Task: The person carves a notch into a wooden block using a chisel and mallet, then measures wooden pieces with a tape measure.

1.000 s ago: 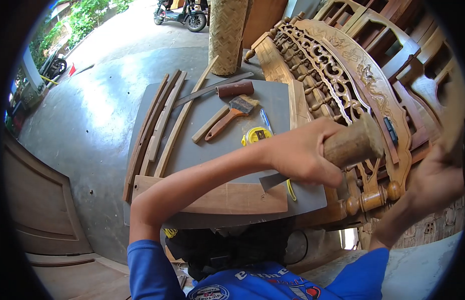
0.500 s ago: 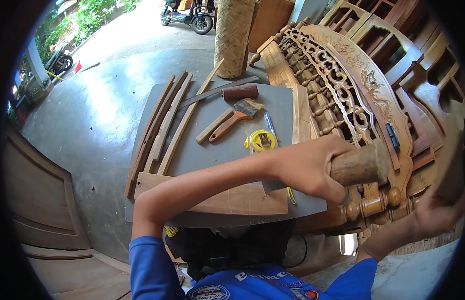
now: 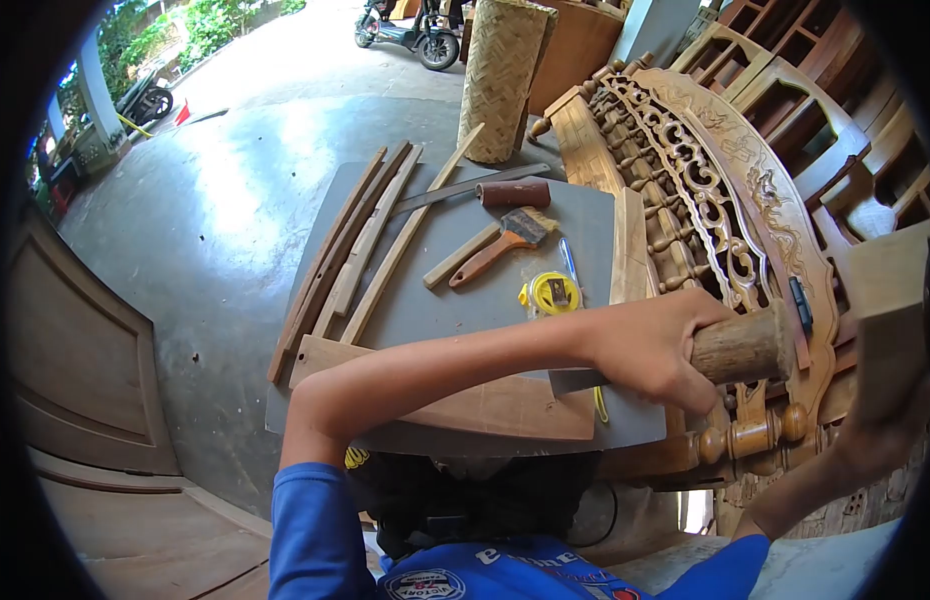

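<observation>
My left hand (image 3: 657,352) is wrapped around a chisel with a thick round wooden handle (image 3: 742,346). Its flat blade (image 3: 575,381) points left and overlaps the right part of a brown wooden board (image 3: 465,410) along the table's near edge. My left forearm crosses over that board. At the far right, my right hand (image 3: 890,430) grips a block-shaped wooden mallet (image 3: 890,310), held up beside the end of the chisel handle and apart from it. The view's dark border partly hides the mallet and right hand.
On the grey table (image 3: 435,315) lie a yellow tape measure (image 3: 555,292), a blue pen (image 3: 568,262), a paintbrush (image 3: 505,243), a brown roll (image 3: 515,194), a saw blade (image 3: 475,187) and several wood strips (image 3: 370,240). Carved furniture (image 3: 700,180) stands close on the right.
The view has shifted, so the table and its contents sit farther right. My left hand keeps the chisel at the board; the mallet in my right hand has moved slightly and looks less blurred.
</observation>
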Available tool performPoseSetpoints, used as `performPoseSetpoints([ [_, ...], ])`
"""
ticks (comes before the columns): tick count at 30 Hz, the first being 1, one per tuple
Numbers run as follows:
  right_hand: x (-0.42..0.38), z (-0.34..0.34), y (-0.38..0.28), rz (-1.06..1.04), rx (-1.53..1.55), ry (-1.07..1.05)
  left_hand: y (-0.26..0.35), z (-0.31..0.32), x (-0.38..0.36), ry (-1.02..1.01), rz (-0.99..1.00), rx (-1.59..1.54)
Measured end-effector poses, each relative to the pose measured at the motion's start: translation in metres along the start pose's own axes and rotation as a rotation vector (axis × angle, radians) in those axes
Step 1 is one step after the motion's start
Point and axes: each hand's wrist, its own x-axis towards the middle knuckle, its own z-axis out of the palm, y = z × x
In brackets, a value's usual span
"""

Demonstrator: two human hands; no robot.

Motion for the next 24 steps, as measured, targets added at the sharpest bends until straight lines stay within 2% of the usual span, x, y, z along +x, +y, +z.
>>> performPoseSetpoints([
  [2, 0.005, 0.003, -0.001, 0.029, 0.007, -0.021, -0.005, 0.000, 0.000, -0.007, -0.012, -0.017],
  [3, 0.008, 0.010, -0.001, -0.016, 0.045, -0.164, -0.009, 0.000, 0.000, -0.010, -0.018, -0.022],
  [6, 0.001, -0.004, 0.007, 0.111, 0.001, 0.014, -0.036, -0.002, -0.013, 0.060, 0.032, -0.012],
  [9, -0.013, -0.033, 0.024, 0.236, -0.052, 0.201, -0.036, -0.014, -0.033, 0.192, -0.046, -0.087],
  [11, -0.024, -0.047, 0.042, 0.282, 0.037, 0.057, -0.031, -0.019, -0.040, 0.321, -0.017, -0.284],
  [12, -0.030, -0.047, 0.050, 0.328, 0.016, 0.069, -0.025, -0.021, -0.045, 0.360, -0.022, -0.522],
  [14, -0.038, -0.035, 0.062, 0.407, -0.071, 0.076, 0.002, -0.027, -0.048, 0.510, 0.016, -0.552],
  [17, -0.045, -0.026, 0.085, 0.614, -0.218, -0.021, 0.040, -0.049, -0.055, 0.856, -0.182, -0.144],
  [18, -0.048, -0.030, 0.098, 0.666, -0.267, -0.145, 0.051, -0.061, -0.062, 0.938, -0.335, 0.111],
  [19, -0.048, -0.039, 0.117, 0.714, -0.313, -0.273, 0.060, -0.074, -0.070, 1.007, -0.366, 0.197],
  [20, -0.050, -0.048, 0.137, 0.758, -0.356, -0.403, 0.067, -0.089, -0.083, 1.027, -0.464, 0.372],
  [22, -0.065, -0.063, 0.175, 0.917, -0.369, -0.501, 0.068, -0.124, -0.116, 1.069, -0.656, 0.628],
  [24, -0.084, -0.072, 0.195, 1.111, -0.272, -0.431, 0.052, -0.162, -0.157, 1.162, -0.754, 0.786],
])
